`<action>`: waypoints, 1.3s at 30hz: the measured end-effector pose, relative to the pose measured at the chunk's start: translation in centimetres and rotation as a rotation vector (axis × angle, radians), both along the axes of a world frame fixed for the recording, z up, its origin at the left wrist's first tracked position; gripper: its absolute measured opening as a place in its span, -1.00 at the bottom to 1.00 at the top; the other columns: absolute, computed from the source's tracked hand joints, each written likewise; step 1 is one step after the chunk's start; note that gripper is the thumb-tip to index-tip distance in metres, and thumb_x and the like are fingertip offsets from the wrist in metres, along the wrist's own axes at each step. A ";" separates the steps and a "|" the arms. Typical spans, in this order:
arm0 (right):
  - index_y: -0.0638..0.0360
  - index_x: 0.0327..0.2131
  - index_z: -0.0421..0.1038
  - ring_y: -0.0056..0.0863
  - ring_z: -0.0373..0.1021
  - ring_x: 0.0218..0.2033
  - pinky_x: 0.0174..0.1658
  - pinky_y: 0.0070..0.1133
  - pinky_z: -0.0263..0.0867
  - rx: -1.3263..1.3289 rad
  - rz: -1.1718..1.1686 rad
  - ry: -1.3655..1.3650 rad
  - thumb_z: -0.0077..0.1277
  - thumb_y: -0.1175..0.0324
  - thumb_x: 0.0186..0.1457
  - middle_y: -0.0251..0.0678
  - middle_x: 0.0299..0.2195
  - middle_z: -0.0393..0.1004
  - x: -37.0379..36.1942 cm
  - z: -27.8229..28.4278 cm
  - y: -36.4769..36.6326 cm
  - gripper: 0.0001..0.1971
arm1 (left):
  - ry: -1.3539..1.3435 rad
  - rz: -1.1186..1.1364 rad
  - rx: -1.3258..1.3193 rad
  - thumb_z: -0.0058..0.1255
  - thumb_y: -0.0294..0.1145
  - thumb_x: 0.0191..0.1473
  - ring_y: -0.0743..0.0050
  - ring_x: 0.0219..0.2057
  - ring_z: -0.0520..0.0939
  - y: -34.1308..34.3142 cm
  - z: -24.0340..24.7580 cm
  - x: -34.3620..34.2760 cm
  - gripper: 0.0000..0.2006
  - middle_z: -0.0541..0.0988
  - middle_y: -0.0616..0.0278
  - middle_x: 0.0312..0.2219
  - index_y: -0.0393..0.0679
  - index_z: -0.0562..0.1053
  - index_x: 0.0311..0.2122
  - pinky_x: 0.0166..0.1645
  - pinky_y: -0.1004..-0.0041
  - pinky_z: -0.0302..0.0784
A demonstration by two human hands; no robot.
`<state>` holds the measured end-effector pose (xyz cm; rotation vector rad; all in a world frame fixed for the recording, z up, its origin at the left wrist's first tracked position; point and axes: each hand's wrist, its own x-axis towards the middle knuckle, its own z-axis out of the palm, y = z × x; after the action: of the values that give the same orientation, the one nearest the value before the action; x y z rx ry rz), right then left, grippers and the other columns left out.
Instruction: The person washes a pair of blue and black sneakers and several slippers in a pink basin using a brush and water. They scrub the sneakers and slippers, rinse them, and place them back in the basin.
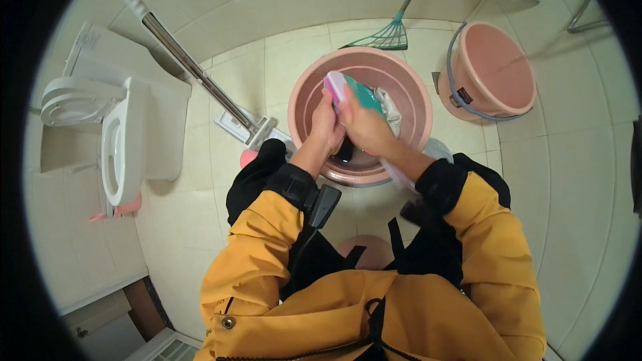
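Over the pink basin (304, 87), both hands are close together. My left hand (324, 126) has its fingers closed round a pink-and-white object (336, 83), whose kind I cannot make out. My right hand (366, 122), slightly blurred, is closed on the same object from the right. Glossy teal material (364, 95) shows just behind the right fingers; whether it is part of that object is unclear. White cloth (389, 108) lies in the basin at the right. Below my hands, something black (346, 150) shows, partly hidden.
A pink bucket (491, 70) with a grey handle stands at the right. Behind the basin leans a teal-headed broom (388, 35). A flat mop (200, 73) slants at the left, near a white toilet (124, 140). Between my legs is a pink round stool (368, 251).
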<state>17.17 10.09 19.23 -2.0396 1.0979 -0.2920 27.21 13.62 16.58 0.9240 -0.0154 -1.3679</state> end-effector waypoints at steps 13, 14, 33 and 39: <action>0.20 0.08 -0.10 0.06 0.33 -0.54 -0.44 -0.16 0.19 -0.031 -0.030 0.032 -0.44 0.12 0.12 0.14 -0.58 0.36 0.6 0.2 0.1 -0.48 | 0.022 -0.030 -0.059 -0.42 -0.11 0.14 0.40 -0.20 0.42 0.6 0.6 0.4 -0.60 0.39 0.17 -0.22 -0.21 0.24 -0.09 -0.09 0.43 0.34; 0.20 0.09 -0.12 0.06 0.33 -0.54 -0.44 -0.16 0.19 -0.002 0.114 0.028 -0.43 0.12 0.12 0.14 -0.59 0.36 0.7 0.2 0.2 -0.48 | -0.030 0.017 -0.038 -0.42 -0.11 0.14 0.40 -0.18 0.41 0.6 0.4 0.5 -0.60 0.38 0.18 -0.20 -0.21 0.23 -0.08 -0.08 0.43 0.34; 0.14 0.10 -0.14 0.04 0.35 -0.51 -0.43 -0.19 0.24 -0.135 -0.092 -0.074 -0.40 0.11 0.09 0.12 -0.53 0.39 0.4 1.3 1.7 -0.46 | 0.093 -0.036 -0.162 -0.44 -0.11 0.14 0.35 -0.15 0.40 2.4 1.8 0.3 -0.61 0.37 0.19 -0.18 -0.17 0.22 -0.07 -0.03 0.39 0.31; 0.18 0.10 -0.16 0.01 0.36 -0.48 -0.39 -0.19 0.25 -0.100 0.041 0.008 -0.41 0.10 0.09 0.13 -0.50 0.39 0.7 3.3 3.5 -0.45 | 0.026 -0.016 -0.128 -0.43 -0.09 0.14 0.41 -0.24 0.44 3.5 2.1 0.6 -0.62 0.42 0.21 -0.27 -0.14 0.28 -0.11 -0.11 0.41 0.36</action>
<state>17.90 13.62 22.51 -2.1502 1.0644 -0.3235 27.85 17.08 18.67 0.8008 -0.0894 -1.3769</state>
